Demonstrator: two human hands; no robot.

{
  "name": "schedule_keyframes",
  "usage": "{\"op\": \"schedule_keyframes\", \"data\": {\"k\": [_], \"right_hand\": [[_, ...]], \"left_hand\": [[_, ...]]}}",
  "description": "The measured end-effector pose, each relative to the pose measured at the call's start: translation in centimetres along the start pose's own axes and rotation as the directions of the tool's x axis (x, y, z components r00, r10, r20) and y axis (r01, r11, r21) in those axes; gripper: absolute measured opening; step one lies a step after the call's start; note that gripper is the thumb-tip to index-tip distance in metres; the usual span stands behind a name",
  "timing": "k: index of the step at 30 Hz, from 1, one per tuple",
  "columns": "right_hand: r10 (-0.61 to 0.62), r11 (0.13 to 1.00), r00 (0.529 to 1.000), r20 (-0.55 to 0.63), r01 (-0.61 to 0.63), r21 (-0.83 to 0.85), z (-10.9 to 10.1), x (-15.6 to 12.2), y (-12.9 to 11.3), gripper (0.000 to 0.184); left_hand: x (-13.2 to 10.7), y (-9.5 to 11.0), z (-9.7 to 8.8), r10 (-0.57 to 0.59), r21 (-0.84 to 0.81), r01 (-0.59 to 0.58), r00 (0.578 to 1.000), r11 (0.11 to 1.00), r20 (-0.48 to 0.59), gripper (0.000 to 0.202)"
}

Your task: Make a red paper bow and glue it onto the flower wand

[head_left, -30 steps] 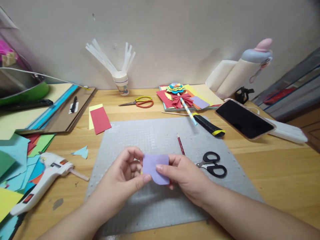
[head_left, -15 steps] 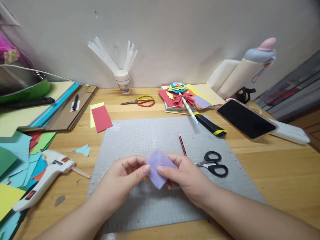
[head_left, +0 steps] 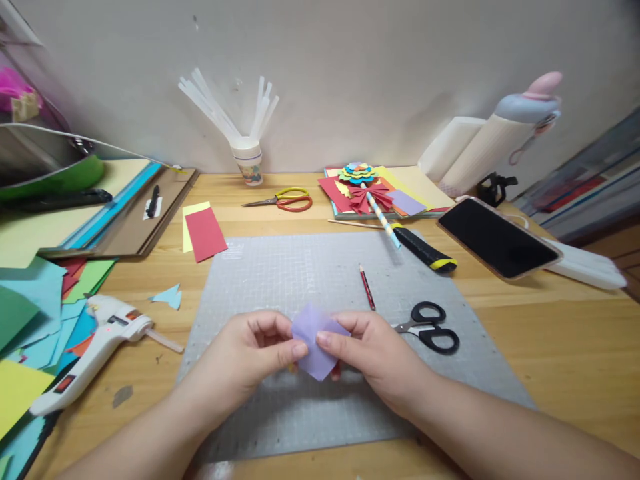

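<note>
A small purple piece of paper [head_left: 314,363] with a crease down its middle is held up over the grey cutting mat [head_left: 260,267]. My left hand [head_left: 263,347] pinches its left edge between thumb and fingers. From the right, my right hand [head_left: 363,347] grips the same paper, its thumb lying across the front. Some fingertips are hidden behind the sheet. Close to my right hand lie black-handled scissors [head_left: 434,328], their blades partly covered by it, and a short red pencil [head_left: 367,287].
At left are a white glue gun [head_left: 107,350] and coloured paper scraps [head_left: 30,300]. Red paper [head_left: 206,233], red-and-yellow-handled scissors [head_left: 287,199] and a cup of glue sticks [head_left: 249,163] stand farther back. A paper flower [head_left: 359,173], black-and-yellow cutter [head_left: 425,252], phone [head_left: 500,237] and bottle [head_left: 493,147] are at right.
The purple paper has tilted slightly, and my left thumb has slid a little lower and to the right along its edge. The whole view has shifted slightly.
</note>
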State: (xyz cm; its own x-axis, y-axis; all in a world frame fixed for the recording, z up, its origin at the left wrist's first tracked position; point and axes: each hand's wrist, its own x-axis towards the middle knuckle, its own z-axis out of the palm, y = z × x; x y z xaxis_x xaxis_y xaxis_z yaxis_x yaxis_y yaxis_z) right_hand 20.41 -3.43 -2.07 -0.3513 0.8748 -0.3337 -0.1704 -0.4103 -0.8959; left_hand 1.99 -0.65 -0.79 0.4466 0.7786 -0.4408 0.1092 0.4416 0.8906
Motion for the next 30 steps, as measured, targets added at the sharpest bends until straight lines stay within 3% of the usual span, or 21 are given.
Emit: {"op": "schedule_keyframes", "data": {"k": [24, 30], "right_hand": [[0.023, 0.997, 1.000, -0.004, -0.023, -0.078, 0.23, -0.35, -0.23, 0.031], [0.016, 0.993, 1.000, 0.018, -0.014, -0.113, 0.33, -0.37, -0.53, 0.028]], "left_hand": [[0.07, 0.12, 0.15, -0.052, 0.058, 0.053, 0.998, 0.997, -0.021, 0.026], [-0.35, 0.12, 0.28, 0.001, 0.128, 0.005, 0.999, 0.992, -0.051, 0.023]]}}
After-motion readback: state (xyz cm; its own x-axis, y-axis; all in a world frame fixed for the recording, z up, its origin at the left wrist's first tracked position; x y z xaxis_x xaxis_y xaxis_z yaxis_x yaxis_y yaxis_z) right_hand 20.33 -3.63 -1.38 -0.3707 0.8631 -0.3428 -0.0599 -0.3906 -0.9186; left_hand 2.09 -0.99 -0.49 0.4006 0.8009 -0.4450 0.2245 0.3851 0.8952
